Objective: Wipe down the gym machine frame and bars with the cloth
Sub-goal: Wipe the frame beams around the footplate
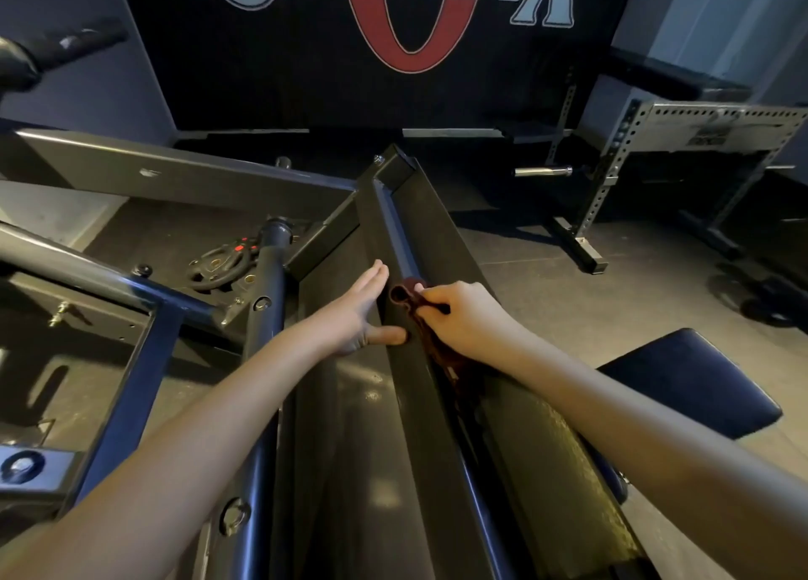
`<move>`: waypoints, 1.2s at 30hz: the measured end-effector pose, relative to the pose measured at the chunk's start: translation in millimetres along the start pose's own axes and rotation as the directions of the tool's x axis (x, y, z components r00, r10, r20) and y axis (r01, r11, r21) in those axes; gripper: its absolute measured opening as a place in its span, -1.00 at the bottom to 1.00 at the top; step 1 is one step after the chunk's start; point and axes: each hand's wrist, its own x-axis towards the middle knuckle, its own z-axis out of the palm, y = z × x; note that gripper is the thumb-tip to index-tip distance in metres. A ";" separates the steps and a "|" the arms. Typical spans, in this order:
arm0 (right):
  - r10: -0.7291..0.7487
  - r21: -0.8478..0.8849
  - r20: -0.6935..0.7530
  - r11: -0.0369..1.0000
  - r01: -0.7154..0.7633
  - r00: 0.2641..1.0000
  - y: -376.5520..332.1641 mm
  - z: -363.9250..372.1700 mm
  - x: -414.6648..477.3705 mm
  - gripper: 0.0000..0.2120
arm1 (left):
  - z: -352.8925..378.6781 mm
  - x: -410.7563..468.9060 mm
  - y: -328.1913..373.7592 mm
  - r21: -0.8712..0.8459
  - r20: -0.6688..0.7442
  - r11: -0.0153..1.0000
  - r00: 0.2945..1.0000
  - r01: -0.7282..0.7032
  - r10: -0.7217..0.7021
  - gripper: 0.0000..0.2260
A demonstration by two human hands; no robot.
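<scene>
Gripping a dark red cloth point(401, 294) bunched in its curled fingers, the right hand point(463, 317) holds it against the top edge of the gym machine's sloping dark frame beam point(419, 413), a tail of cloth trailing back under the wrist. The left hand point(356, 313) lies flat on the beam's left face, grasping nothing, fingers straight and together, its thumb reaching across the top edge to just beside the cloth. A black padded seat point(699, 378) sits right of the beam, a weight plate point(218, 267) lies on the floor to its left, and a perforated steel rack point(699, 118) stands near the far wall.
</scene>
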 end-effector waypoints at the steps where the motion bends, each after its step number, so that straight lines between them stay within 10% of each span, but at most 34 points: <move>1: 0.004 0.003 -0.002 1.000 -0.004 1.000 0.7 0.1 -2.6 -0.70 | -1.5 -1.8 -0.9 0.008 0.009 0.999 0.999 -0.032 0.032 -0.27; 8: -0.023 -0.020 0.024 1.000 0.024 0.999 2.1 3.2 -66.5 -0.75 | -4.6 4.0 -2.8 0.084 -0.029 0.994 0.997 0.071 -0.069 0.04; 26: -0.071 0.003 -0.057 0.997 0.071 0.996 3.0 3.9 -41.1 -0.82 | -9.3 -4.7 10.5 0.191 -0.054 0.971 0.989 0.143 -0.136 -0.08; 36: -0.161 -0.241 -0.022 0.959 0.151 0.987 -29.3 -13.1 -15.6 -0.92 | -45.8 -60.8 -55.0 0.326 -0.163 0.866 0.925 0.378 -0.343 -0.58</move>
